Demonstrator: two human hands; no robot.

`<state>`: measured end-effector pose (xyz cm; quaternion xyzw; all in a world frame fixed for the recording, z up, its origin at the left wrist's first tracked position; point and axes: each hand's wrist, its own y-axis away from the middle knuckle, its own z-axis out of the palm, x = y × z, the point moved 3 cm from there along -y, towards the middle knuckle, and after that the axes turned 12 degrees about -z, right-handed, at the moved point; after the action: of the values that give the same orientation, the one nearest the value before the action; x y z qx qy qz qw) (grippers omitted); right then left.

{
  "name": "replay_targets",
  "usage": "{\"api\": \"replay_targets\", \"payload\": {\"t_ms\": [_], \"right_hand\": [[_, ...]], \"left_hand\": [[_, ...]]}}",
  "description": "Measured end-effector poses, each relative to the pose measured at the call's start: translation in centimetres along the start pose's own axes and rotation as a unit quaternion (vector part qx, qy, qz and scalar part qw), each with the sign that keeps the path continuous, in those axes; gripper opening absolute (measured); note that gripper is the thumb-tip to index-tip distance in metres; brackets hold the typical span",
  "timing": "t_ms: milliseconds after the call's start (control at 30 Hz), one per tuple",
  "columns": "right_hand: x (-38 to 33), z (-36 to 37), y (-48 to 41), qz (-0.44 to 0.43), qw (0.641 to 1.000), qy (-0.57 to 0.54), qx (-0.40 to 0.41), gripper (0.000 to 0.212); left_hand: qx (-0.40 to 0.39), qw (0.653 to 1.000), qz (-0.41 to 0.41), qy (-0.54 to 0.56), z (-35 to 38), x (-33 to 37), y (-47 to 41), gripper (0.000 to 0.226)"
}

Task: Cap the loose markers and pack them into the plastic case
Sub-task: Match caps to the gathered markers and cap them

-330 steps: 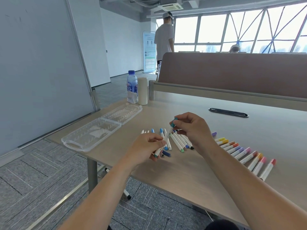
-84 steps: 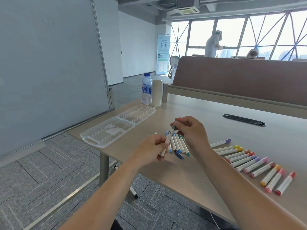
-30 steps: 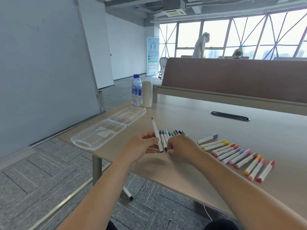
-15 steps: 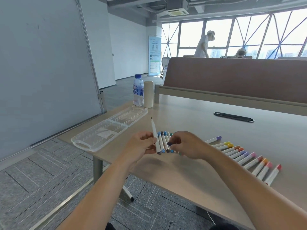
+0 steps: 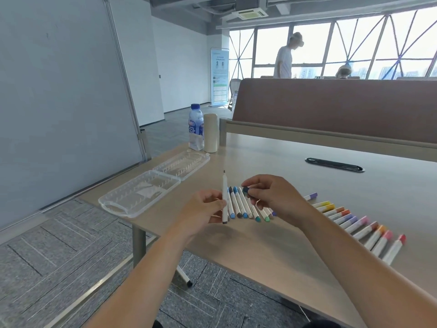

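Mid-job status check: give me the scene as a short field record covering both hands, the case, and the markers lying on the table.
left hand: grips an uncapped marker, tip pointing up
right hand: pinches a dark cap, apart from the marker
plastic case: open, at the left end of the table, no markers inside
blue-green markers: lie side by side between the hands
right row of markers: lies in a line, purple through red
progress: cap not yet on; nothing packed
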<state>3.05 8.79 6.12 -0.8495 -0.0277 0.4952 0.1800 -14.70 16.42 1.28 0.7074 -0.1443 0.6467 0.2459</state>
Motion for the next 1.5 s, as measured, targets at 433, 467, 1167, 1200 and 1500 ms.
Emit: {"api": "replay_targets", "payload": {"t_ms": [433,467,1167,1200,1500], "right_hand": [[-1.3,-0.6,-1.5,-0.016,0.991,-0.064,0.116,0.012],[-1.3,-0.6,-1.5,-0.016,0.991,-0.059,0.118,0.012],[-1.2,0.9,-1.7,-0.027,0.983,-0.113,0.141,0.016],[-1.1,1.1,-1.7,-0.026,0.978,-0.131,0.16,0.014],[-0.7,2.9,-1.9,-0.031,0.973,-0.099,0.208,0.005]], "left_hand": [[-0.011,0.999,-0.024,-0.04,0.0,-0.2,0.1,0.022],[-0.012,0.999,-0.025,-0.041,0.0,-0.3,0.1,0.023],[-0.008,0.998,-0.014,0.062,0.6,0.6,0.0,0.02],[-0.013,0.996,-0.023,0.09,0.7,0.8,0.1,0.02],[-0.005,0.989,-0.039,0.144,0.8,0.8,0.1,0.027]]}}
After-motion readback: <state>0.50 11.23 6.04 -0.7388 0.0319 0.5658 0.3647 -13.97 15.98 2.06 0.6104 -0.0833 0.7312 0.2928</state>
